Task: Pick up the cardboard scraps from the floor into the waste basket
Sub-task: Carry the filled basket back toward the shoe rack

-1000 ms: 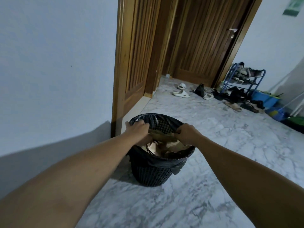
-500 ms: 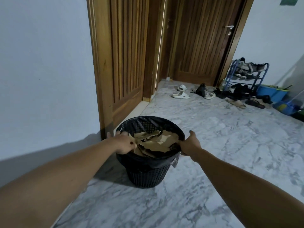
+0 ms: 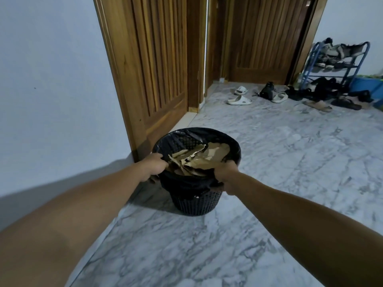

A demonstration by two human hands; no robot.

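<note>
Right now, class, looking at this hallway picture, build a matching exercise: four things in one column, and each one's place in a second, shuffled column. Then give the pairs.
Things
1. torn brown cardboard scraps
2. left hand
3. white slip-on sandals
4. blue metal shoe rack

Places
A. by the far right wall
B. inside the black mesh waste basket
C. on the marble floor near the far wooden door
D. gripping the basket's left rim

Pairs: 1-B, 2-D, 3-C, 4-A

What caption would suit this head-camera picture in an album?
Both hands, left and right, grip the rim of a black basket full of cardboard scraps on a marble floor.
</note>
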